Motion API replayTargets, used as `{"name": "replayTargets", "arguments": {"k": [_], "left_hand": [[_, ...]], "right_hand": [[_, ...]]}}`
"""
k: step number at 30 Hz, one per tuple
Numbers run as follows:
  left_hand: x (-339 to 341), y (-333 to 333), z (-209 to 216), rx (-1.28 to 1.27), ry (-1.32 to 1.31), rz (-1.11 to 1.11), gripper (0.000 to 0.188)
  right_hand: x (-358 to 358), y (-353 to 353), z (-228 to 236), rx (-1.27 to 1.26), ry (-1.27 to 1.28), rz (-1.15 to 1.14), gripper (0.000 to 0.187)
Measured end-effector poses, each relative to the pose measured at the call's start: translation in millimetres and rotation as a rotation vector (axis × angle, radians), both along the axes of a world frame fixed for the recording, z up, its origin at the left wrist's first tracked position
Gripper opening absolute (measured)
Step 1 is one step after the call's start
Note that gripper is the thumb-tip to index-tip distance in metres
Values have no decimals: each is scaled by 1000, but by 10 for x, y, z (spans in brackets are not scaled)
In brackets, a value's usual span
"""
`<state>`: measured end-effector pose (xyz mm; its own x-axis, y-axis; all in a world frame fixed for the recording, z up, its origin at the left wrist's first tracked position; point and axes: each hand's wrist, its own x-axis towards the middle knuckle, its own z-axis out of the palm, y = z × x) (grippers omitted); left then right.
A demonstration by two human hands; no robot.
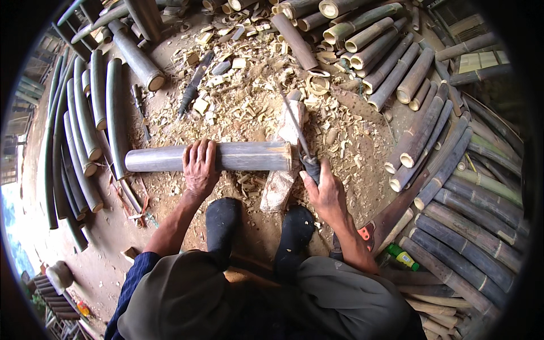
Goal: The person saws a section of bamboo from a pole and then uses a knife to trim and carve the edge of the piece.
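A thick grey bamboo section [252, 155] lies crosswise in front of me, its right end on a pale, rough block [276, 194]. My left hand [200, 170] is wrapped over the bamboo left of its middle. Just beyond the bamboo's right end, my right hand [328, 198] grips the dark handle of a knife [297, 126]. Its long, narrow blade points away from me and slants left across the block's far part. The blade's edge is too fine to make out.
Wood chips [238, 102] cover the ground ahead, where a second knife [195, 85] lies. Long bamboo poles [116, 113] line the left. Many cut bamboo pieces [422, 133] are stacked on the right, near a saw with an orange handle [367, 234] and a green bottle [403, 257].
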<state>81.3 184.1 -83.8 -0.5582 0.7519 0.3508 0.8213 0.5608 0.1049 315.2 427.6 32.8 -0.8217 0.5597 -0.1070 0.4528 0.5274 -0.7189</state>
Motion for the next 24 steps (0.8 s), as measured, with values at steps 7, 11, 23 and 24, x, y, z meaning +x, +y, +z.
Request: {"name": "replayTargets", "arguments": {"k": [7,11,23,24], "left_hand": [[-119,189,326,18,-163,-102,56],[-189,292,603,-177,-400,-208,65],[-295,431,577,-260,-450,-240,70],[-378,464,585,-293,-471,-239,69]], "right_hand": [[200,150,-551,100,-212,57,36],[279,-55,-156,45,-39,-36,36],[350,-65,-630,90,-220,-124,42],[390,-92,-670,85,-120,-134,42]]}}
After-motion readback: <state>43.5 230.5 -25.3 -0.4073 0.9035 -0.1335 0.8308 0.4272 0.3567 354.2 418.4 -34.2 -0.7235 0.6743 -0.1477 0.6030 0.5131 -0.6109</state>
